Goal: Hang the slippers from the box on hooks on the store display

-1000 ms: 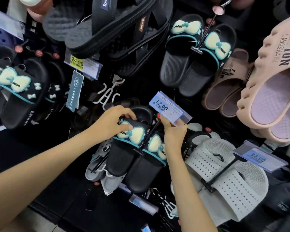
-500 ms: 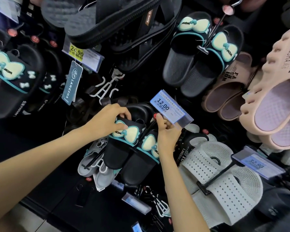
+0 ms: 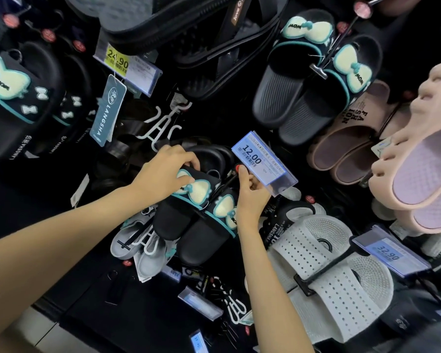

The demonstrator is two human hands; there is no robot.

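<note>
Your left hand (image 3: 163, 174) grips the bow slippers (image 3: 189, 220) by the strap, toes down-left, w/ hook (image 3: 236, 169) just right, pinched by right hand (image 3: 251, 200).

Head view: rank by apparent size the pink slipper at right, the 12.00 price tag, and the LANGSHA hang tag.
1. Pink slipper, though it sits nearest the camera.
2. and 3. 12.00 price tag and LANGSHA hang tag look alike; unranked.

Price tags (image 3: 262, 163) read 12.00, 24.90, 32.90; hangtag (image 3: 108, 110) LANGSHA.
</note>
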